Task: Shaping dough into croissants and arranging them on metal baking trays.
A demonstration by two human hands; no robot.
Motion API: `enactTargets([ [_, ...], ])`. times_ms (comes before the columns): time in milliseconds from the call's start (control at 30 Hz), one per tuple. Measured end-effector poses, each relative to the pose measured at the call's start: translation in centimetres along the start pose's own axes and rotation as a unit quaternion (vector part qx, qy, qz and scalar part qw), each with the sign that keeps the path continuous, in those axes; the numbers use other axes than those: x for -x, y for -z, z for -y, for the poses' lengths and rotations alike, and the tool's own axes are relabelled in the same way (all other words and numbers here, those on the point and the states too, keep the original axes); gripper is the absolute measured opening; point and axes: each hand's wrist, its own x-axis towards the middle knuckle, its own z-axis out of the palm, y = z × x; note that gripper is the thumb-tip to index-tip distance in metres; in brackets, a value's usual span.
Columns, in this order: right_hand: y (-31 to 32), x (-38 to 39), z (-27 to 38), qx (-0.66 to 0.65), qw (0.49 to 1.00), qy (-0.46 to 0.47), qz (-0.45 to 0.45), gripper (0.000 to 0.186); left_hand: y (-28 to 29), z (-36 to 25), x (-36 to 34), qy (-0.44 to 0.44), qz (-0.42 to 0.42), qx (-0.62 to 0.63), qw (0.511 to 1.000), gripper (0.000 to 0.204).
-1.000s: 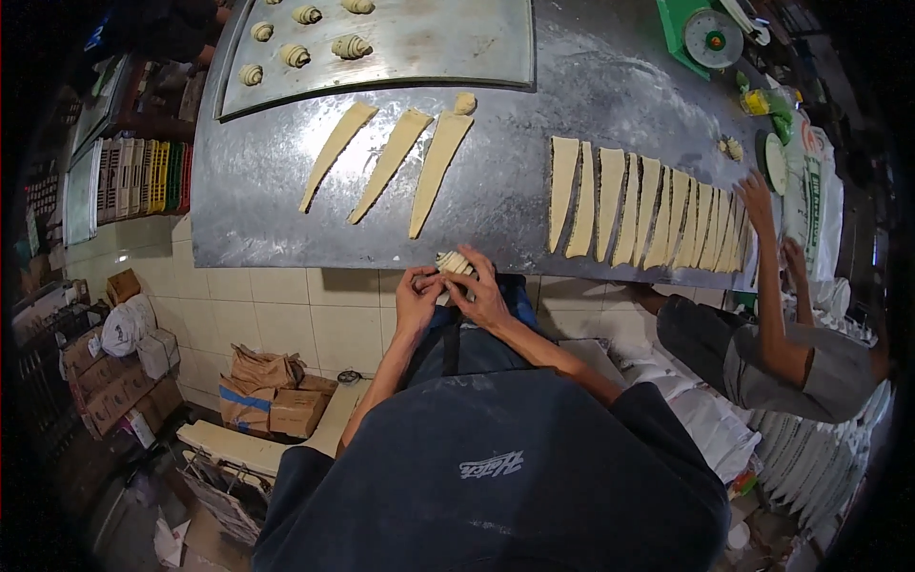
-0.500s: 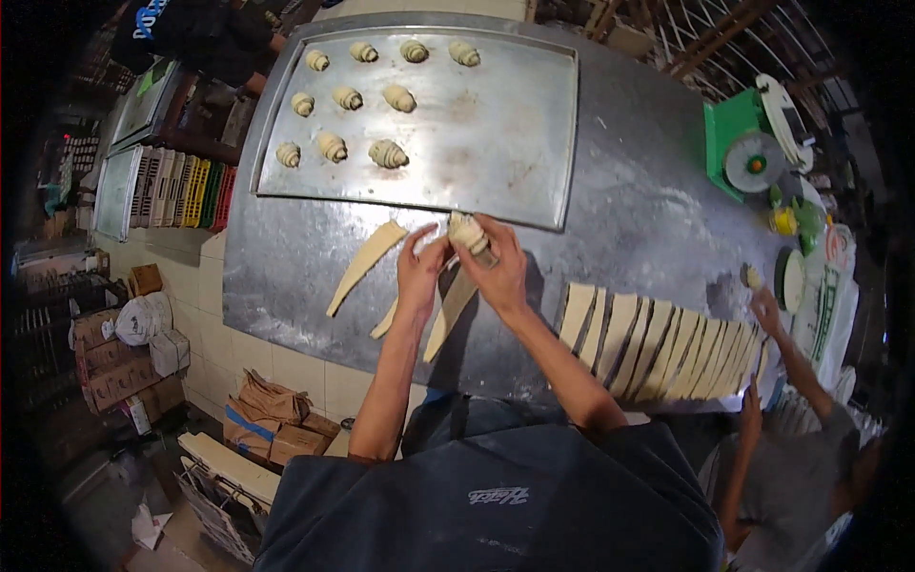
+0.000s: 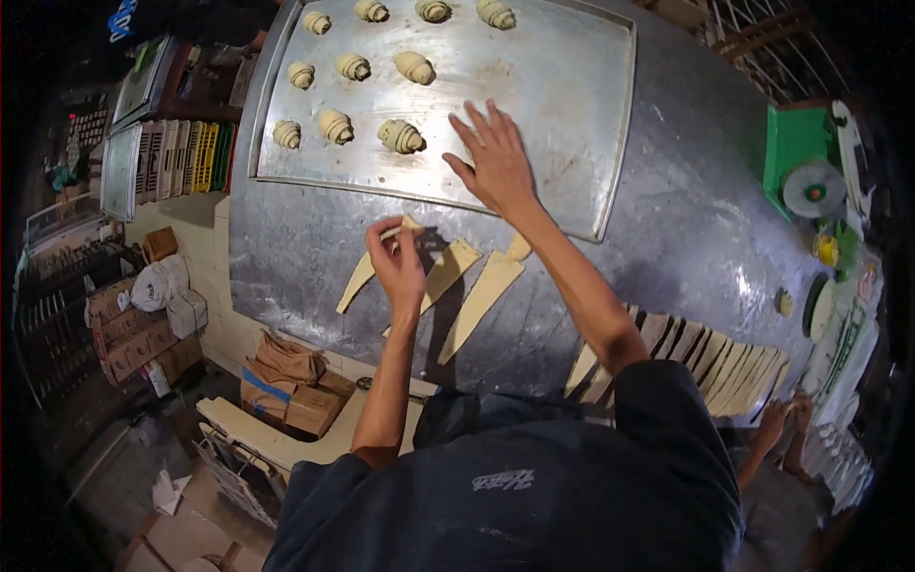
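Note:
My left hand (image 3: 398, 262) pinches the pale top end of a dough strip (image 3: 411, 223) just below the tray's front edge. My right hand (image 3: 491, 162) is open, fingers spread over the metal tray (image 3: 562, 105); whatever lies under its palm is hidden. Rolled pastries (image 3: 415, 68) stand in rows on the tray, left of that hand. Two long tapered strips (image 3: 478, 305) (image 3: 442, 277) lie on the steel table between my forearms, the farther right one with a small dough piece at its top.
Several cut dough strips (image 3: 724, 377) lie at the table's (image 3: 677, 191) right, near a green scale (image 3: 796, 143). A co-worker's hands (image 3: 782, 415) are at the lower right corner. Crates (image 3: 176, 162) and cardboard boxes (image 3: 129, 334) stand at the left.
My hands have separated: the right opened and moved up over the tray, the rolled pastry it held now out of sight; the left moved left onto a strip's end. The view has shifted.

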Motion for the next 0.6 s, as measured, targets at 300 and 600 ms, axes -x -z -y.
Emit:
enactTargets([
  [300, 7.4, 10.8, 5.5, -0.120, 0.950, -0.288, -0.013, 0.027, 8.9, 3.1, 12.8, -0.010, 0.196, -0.200, 0.960, 0.018],
  [600, 6.0, 16.9, 4.5, -0.203, 0.888, -0.373, -0.177, 0.021, 7.7, -2.3, 12.9, -0.075, 0.249, -0.146, 0.955, 0.018],
])
